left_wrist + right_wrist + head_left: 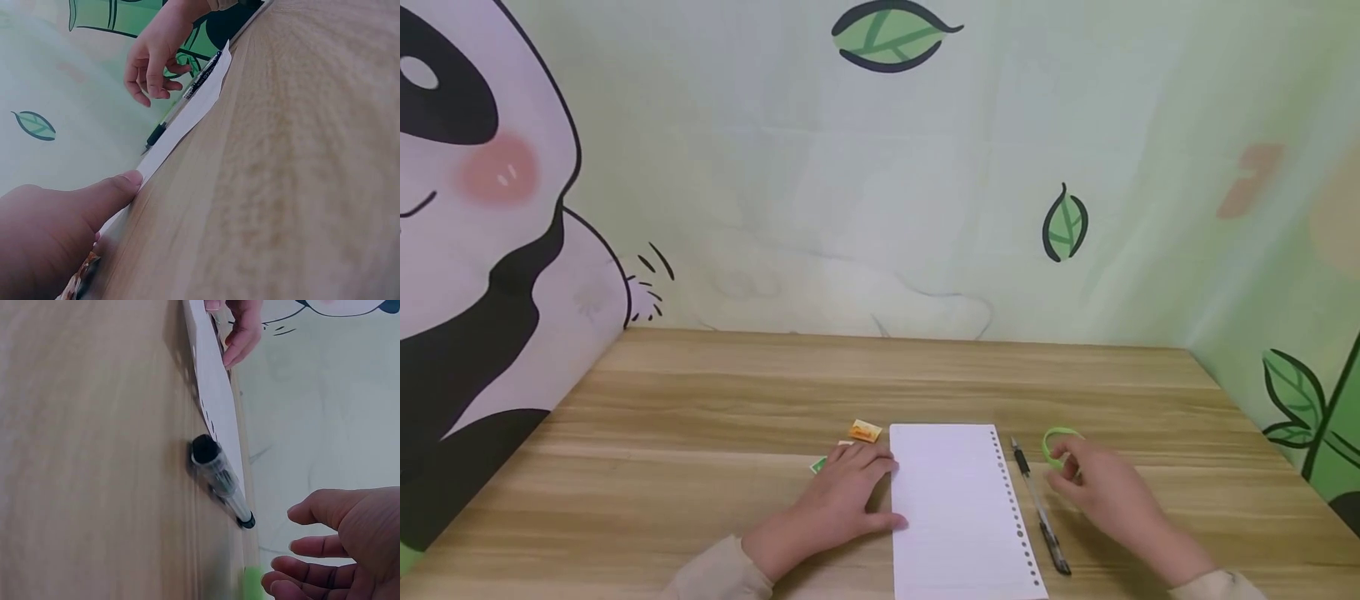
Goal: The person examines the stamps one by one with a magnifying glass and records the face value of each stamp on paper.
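Observation:
A lined sheet of loose-leaf paper [955, 508] with holes down its right side lies on the table. My left hand [850, 492] rests at its left edge, thumb [128, 181] and fingertips touching the border. Partly under that hand are small coloured pieces, one of them orange [865, 431], another green [817, 465]. Right of the sheet lies a clear-barrelled pen [1037, 500] with a black grip, also seen end-on in the right wrist view. Over a light green ring [1060, 446] hovers my right hand [1108, 492], its fingers loosely bent and holding nothing; they hide part of the ring.
The wood-grain table [700, 400] runs back to a wall covering [775, 167] printed with leaves and a panda. The same covering continues along the left and right sides.

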Available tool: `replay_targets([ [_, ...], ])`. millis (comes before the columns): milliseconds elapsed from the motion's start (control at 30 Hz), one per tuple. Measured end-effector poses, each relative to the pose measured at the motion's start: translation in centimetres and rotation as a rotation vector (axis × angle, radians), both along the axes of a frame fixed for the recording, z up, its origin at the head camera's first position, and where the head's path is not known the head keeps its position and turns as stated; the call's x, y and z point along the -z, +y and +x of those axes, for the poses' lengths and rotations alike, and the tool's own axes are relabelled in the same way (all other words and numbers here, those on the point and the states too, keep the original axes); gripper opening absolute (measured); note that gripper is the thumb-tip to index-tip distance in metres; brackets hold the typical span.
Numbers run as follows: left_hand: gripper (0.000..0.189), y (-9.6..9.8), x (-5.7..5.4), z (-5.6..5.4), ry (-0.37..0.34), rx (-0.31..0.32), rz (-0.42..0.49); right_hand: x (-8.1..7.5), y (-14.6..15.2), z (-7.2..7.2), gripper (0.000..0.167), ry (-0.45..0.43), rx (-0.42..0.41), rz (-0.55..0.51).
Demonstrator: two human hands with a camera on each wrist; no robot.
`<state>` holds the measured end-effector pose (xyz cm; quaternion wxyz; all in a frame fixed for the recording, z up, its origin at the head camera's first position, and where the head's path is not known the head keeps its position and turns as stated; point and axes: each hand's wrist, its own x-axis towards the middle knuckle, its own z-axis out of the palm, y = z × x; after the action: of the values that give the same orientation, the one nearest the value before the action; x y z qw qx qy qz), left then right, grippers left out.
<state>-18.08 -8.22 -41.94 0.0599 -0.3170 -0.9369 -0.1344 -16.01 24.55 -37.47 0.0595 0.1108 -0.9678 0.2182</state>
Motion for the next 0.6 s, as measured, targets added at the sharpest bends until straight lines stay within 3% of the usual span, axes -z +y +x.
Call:
replay_targets([
  [400, 0.063, 0.0, 0.2, -0.1, 0.047, 0.014, 0.017, 0.7, -1.0, -0.5, 0.03, -0.02, -0.102, -0.045],
  [600, 0.063, 0.1, 0.1, -0.1, 0.032, 0.011, 0.009, 1.1, -1.3, -0.7, 0.033, -0.043, -0.112, -0.019],
])
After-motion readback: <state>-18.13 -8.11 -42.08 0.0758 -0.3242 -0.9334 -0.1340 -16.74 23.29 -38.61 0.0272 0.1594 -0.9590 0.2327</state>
